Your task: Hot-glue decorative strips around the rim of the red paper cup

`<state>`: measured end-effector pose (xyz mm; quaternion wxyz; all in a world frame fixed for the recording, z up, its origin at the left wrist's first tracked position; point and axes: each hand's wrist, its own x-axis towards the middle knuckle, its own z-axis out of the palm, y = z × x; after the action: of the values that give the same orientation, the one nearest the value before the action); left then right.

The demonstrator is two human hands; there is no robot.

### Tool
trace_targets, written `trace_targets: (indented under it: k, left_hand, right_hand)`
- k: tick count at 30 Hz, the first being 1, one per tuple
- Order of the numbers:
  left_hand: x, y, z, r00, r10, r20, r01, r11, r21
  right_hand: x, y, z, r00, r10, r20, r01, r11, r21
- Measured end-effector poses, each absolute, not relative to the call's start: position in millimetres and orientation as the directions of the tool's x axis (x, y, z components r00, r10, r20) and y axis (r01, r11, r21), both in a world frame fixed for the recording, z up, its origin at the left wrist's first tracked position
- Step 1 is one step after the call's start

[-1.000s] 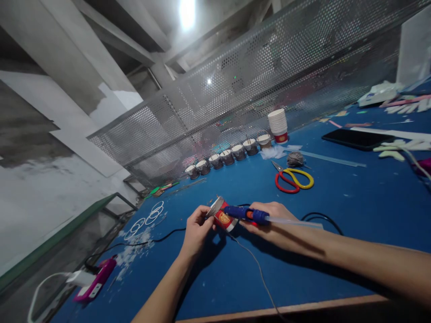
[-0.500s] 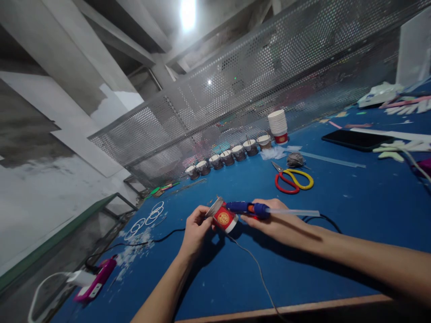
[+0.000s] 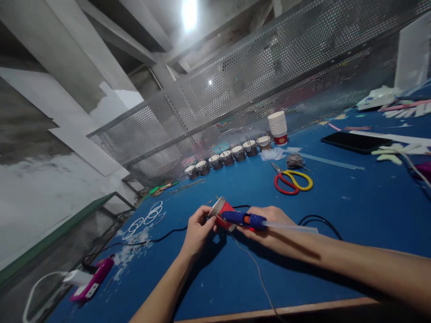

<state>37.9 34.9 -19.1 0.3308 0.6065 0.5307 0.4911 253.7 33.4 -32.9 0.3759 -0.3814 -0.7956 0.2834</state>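
A red paper cup (image 3: 226, 210), tilted on its side with grey cord wound round its rim end, is held in my left hand (image 3: 198, 228). My right hand (image 3: 269, 224) grips a blue glue gun (image 3: 243, 219), its nozzle end over the cup's red side and a clear glue stick poking out of its back. A grey string (image 3: 255, 264) trails from the cup towards the table's front edge. The gun covers much of the cup's printed side.
Red and yellow scissors (image 3: 292, 181) and a grey yarn ball (image 3: 295, 161) lie behind my right hand. Several wrapped cups (image 3: 238, 153) line the back beside a cup stack (image 3: 278, 128). White rings (image 3: 143, 220) and a purple power strip (image 3: 92, 280) sit left, a phone (image 3: 356, 141) right.
The glue gun has moved slightly down and left, now in front of the cup's printed side. My right hand has shifted with it; the black cable behind has moved too.
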Motion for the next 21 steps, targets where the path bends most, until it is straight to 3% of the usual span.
trace_targets:
  k: [7,14,21]
  left_hand:
    - [40,34,-17,-0.051,0.969,0.241,0.380,-0.205,0.902]
    - [42,32,-14,-0.060,0.968,0.244,0.362,-0.206,0.909]
    - [35,34,-17,-0.041,0.967,0.250,0.346,-0.221,0.912]
  right_hand:
    - [254,36,-43,-0.484,0.756,0.440,0.487,0.650,-0.583]
    - [257,39,-50,-0.528,0.690,0.495,0.461,0.722,-0.516]
    - [259,40,-42,-0.460,0.736,0.497,0.452,0.676,-0.582]
